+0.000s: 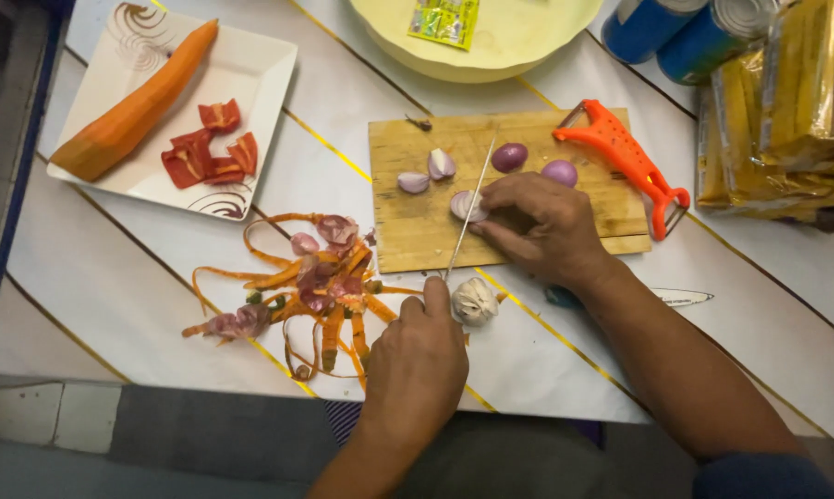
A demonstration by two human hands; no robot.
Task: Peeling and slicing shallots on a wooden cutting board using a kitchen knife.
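Centrally, a shallot half (466, 205) is pinned to the board (417, 231) by the right hand (539, 226), fingertips curled over it. A knife (469, 205) is gripped by the left hand (419, 356) at six o'clock, its blade seemingly edge-down against the shallot. More shallots (509, 157) are set at twelve o'clock, a peeler (625, 157) at two, garlic (475, 300) at six, peelings (315, 286) at eight, and a plate (250, 69) with a carrot (135, 106) at ten.

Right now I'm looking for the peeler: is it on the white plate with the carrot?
No, the orange peeler lies at the cutting board's right edge, while the plate holds only the carrot and red pepper pieces.
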